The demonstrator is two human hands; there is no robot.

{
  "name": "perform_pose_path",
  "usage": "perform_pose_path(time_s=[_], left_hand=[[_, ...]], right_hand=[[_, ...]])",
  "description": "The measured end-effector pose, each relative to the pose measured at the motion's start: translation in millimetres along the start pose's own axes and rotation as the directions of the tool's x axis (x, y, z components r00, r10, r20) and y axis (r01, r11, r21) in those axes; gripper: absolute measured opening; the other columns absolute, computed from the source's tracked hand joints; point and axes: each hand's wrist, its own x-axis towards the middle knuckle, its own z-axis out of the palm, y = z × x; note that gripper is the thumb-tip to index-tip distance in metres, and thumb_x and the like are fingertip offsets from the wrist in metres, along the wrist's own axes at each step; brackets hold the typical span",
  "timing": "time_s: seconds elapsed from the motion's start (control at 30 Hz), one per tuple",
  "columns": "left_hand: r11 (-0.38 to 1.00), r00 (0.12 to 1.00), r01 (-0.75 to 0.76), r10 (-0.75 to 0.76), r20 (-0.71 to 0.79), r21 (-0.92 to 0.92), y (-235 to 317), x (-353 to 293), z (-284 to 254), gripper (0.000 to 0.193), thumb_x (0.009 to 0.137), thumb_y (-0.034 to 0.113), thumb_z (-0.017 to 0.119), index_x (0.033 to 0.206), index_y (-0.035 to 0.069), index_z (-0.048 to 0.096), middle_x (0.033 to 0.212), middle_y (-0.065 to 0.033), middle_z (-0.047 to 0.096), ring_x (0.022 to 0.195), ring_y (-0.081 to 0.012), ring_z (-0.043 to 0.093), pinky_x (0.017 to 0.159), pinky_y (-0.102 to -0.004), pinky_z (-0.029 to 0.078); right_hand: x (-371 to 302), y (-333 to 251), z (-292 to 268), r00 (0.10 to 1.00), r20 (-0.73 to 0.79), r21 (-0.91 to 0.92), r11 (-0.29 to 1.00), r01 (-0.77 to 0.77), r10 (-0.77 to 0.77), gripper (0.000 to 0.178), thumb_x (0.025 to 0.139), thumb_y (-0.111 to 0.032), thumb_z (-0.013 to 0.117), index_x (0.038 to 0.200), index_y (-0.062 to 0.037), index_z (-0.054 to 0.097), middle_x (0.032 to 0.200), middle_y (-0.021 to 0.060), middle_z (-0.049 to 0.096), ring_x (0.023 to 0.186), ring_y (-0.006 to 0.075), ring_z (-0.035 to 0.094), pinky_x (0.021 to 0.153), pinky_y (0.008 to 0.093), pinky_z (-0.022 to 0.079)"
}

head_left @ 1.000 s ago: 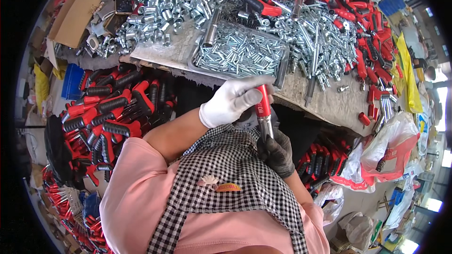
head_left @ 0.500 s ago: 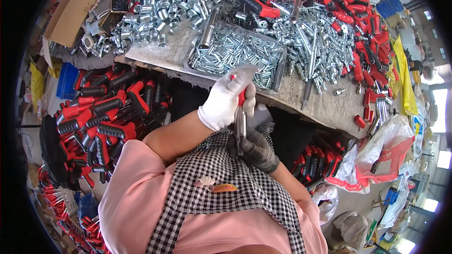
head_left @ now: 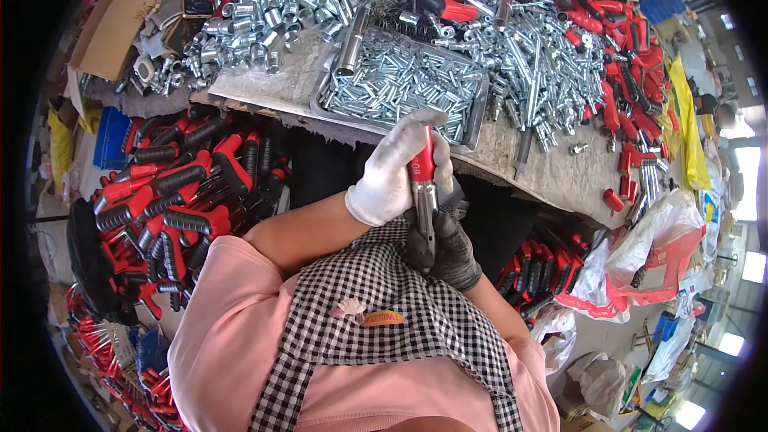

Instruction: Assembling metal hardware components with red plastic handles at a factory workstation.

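Observation:
My left hand (head_left: 384, 178), in a white glove, is closed around the red barrel of a hand tool with a shiny metal body (head_left: 424, 216). The tool stands roughly upright in front of my checked apron. My right hand (head_left: 454, 254), in a dark grey glove, is wrapped around the lower metal end. Its fingertips are partly hidden behind the metal. Just beyond my left hand, at the bench edge, sits a clear tray (head_left: 480, 116) filled with small metal pins (head_left: 392, 84).
The bench (head_left: 552, 176) carries heaps of metal sleeves (head_left: 268, 12), rods (head_left: 532, 72) and red-and-black handles (head_left: 592, 4). More red-and-black pistol-grip tools (head_left: 180, 184) are piled below left. A plastic bag (head_left: 652, 252) lies right. A cardboard sheet (head_left: 132, 12) stands far left.
Both hands have shifted slightly right with the tool. More of its red barrel now shows between the fingers of my left hand.

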Motion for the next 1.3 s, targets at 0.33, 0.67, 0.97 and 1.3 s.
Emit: perform_pose_path(time_s=[0.33,0.67,0.97,1.3], left_hand=[[0.989,0.984,0.145,-0.148,-0.098,-0.033,-3,-2,0,0.048,0.093,0.050,0.058,0.114,0.007,0.056,0.070,-0.0016,0.053,0.055,-0.0169,0.052,0.051,-0.0348,0.045],[0.983,0.983,-0.036,0.068,-0.171,0.181,-10,-5,7,0.065,0.092,0.056,0.055,0.134,0.008,0.040,0.082,-0.0067,0.056,0.059,-0.0177,0.057,0.056,-0.0344,0.051],[0.929,1.000,-0.001,-0.004,0.013,0.370,-6,-9,0,0.055,0.098,0.050,0.049,0.133,0.010,0.036,0.096,-0.0121,0.058,0.077,-0.0231,0.064,0.069,-0.0384,0.055],[0.677,0.991,-0.017,-0.088,0.104,0.736,20,-14,6,0.026,0.094,0.009,0.055,0.112,-0.006,0.044,0.067,-0.0018,0.050,0.054,-0.0125,0.053,0.063,-0.0299,0.051]], right_hand=[[-1,8,-1,0.998,-0.061,0.019,1.000,-0.019,0.020,0.050,0.093,-0.047,0.058,0.113,-0.0011,0.056,0.070,0.0058,0.056,0.045,0.0116,0.042,0.043,0.0247,0.034],[-2,13,-2,0.998,-0.051,0.023,0.999,0.044,-0.043,0.050,0.094,-0.042,0.059,0.117,0.0016,0.056,0.071,0.0084,0.059,0.051,0.0141,0.048,0.048,0.0272,0.038],[-6,9,3,0.988,-0.040,-0.079,0.987,0.143,-0.146,0.055,0.092,-0.038,0.061,0.125,0.0040,0.049,0.077,0.0099,0.059,0.052,0.0150,0.048,0.049,0.0275,0.039],[5,-10,5,0.995,-0.004,-0.555,0.827,-0.087,0.101,0.045,0.099,-0.037,0.053,0.126,-0.0017,0.048,0.098,0.0063,0.062,0.090,0.0177,0.057,0.082,0.0316,0.048]])
